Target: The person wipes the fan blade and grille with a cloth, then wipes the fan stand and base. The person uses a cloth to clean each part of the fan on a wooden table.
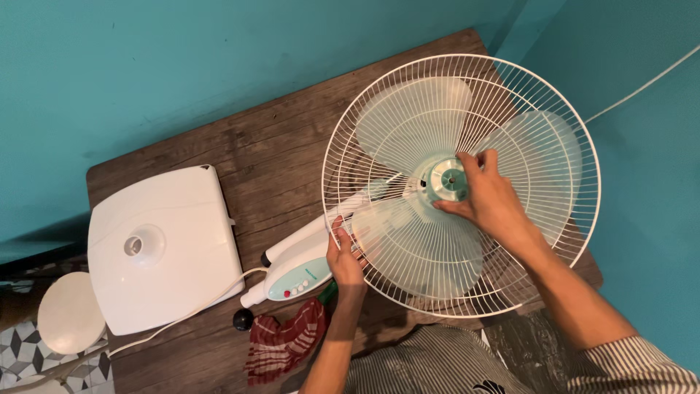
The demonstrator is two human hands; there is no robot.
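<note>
two hands: right hand (490, 198) fingers pinch the hub cap (448, 179), left hand (344, 254) grips the grille (583, 138).

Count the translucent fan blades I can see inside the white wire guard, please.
3. One pale translucent plastic blade points to the upper left, one to the right, and one to the lower left, all around the round hub. None seems hidden.

Probably home room: teal painted walls (146, 66), worn wooden table (277, 153), patterned floor tiles (18, 350).
</note>
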